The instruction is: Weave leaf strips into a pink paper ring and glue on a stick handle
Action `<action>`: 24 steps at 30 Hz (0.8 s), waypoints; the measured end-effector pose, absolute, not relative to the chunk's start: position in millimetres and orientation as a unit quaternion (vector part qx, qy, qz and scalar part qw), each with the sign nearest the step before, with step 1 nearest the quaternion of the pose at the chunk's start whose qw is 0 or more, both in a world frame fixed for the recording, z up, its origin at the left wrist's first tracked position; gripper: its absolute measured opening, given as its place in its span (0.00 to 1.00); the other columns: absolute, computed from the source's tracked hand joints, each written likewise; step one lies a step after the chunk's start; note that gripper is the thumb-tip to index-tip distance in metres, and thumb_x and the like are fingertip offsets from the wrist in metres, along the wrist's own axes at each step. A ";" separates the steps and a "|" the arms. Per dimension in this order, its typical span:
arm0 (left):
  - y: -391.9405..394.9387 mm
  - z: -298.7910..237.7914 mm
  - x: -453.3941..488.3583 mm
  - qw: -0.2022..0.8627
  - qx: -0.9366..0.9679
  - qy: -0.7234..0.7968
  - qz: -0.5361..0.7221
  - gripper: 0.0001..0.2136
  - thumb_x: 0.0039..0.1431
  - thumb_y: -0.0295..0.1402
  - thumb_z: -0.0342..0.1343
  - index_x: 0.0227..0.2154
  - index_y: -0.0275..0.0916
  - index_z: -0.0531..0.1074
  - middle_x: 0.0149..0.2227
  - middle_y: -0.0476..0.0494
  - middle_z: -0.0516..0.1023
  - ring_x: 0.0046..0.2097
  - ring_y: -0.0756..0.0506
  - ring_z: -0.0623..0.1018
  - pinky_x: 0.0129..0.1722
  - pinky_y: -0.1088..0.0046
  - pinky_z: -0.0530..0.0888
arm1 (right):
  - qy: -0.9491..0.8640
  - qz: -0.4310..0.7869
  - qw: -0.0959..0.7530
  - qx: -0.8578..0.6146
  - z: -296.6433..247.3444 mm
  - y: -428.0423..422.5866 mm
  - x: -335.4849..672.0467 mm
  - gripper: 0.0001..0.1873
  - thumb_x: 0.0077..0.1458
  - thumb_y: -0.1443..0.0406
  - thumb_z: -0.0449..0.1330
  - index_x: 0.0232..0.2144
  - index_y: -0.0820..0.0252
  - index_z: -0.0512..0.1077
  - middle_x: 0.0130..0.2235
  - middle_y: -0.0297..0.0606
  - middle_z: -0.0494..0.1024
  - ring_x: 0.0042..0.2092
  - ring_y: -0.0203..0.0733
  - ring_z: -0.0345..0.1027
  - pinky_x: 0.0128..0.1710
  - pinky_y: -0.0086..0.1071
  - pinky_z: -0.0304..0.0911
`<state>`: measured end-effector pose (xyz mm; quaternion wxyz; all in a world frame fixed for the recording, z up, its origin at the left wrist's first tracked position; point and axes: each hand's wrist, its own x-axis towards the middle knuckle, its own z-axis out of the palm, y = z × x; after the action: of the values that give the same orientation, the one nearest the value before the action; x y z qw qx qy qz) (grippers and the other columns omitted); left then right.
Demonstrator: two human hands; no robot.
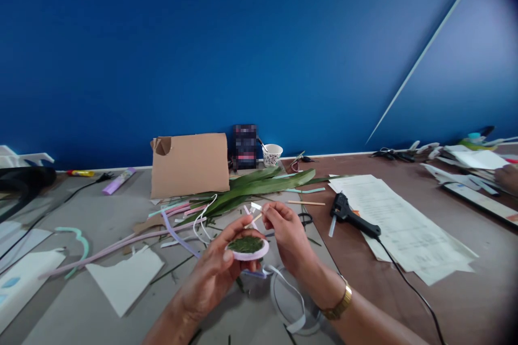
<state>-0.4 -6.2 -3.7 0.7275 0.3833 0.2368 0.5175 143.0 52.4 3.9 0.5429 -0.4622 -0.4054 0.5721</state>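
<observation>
In my left hand (214, 267) is a small round disc (246, 246) with a shredded-green top and a pale lilac rim. The fingers and thumb are closed around its edge. Just above and right of it, my right hand (285, 232) pinches a small white strip (256, 206) between thumb and fingertips. A lilac strip (247, 210) and a thin stick show close behind the fingertips. Below the hands a white ribbon (297, 294) lies in loose loops, partly hidden by my right wrist.
Long green leaves (267, 180) lie before a cardboard piece (190, 166) and a patterned paper cup (272, 155). A black glue gun (354, 216) rests on printed sheets (388, 215), its cord trailing. Pastel pipe cleaners (117, 245) and cut white card (127, 280) cover the left. Another person's hand (506, 178) is far right.
</observation>
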 end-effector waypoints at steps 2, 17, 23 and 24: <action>-6.8 -4.5 -1.0 0.688 0.424 0.295 0.510 0.25 0.51 0.41 0.63 0.54 0.43 0.70 0.51 0.39 0.74 0.44 0.42 0.74 0.44 0.67 0.69 | -0.406 0.569 0.545 -0.463 2.3 52.4 142.9 0.07 0.44 0.62 0.58 0.19 0.59 0.66 0.20 0.28 0.63 0.25 0.33 0.54 0.25 0.28 0.52; -9.7 -2.2 4.3 0.703 0.406 0.293 0.505 0.25 0.50 0.41 0.64 0.53 0.48 0.71 0.47 0.43 0.74 0.38 0.47 0.72 0.37 0.73 0.70 | -0.422 0.620 0.510 -0.421 1.4 49.3 143.1 0.11 0.42 0.59 0.62 0.20 0.60 0.68 0.20 0.28 0.65 0.23 0.32 0.54 0.24 0.28 0.51; -10.0 4.1 5.1 0.694 0.418 0.295 0.507 0.26 0.49 0.42 0.64 0.52 0.45 0.71 0.46 0.40 0.75 0.36 0.47 0.73 0.35 0.72 0.71 | -0.385 0.706 0.444 -0.394 7.1 45.9 144.5 0.10 0.39 0.58 0.61 0.23 0.58 0.66 0.19 0.29 0.67 0.20 0.34 0.58 0.21 0.29 0.53; -9.9 4.8 4.7 0.686 0.425 0.305 0.506 0.25 0.49 0.42 0.64 0.51 0.44 0.72 0.47 0.40 0.75 0.37 0.46 0.73 0.35 0.72 0.71 | -0.382 0.709 0.442 -0.395 6.9 46.1 144.2 0.09 0.39 0.59 0.60 0.23 0.57 0.66 0.19 0.30 0.67 0.20 0.35 0.59 0.21 0.29 0.53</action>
<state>4.7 -9.9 4.8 0.6860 0.4245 0.3053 0.5059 144.2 46.1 6.9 0.4425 -0.3948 -0.3822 0.7088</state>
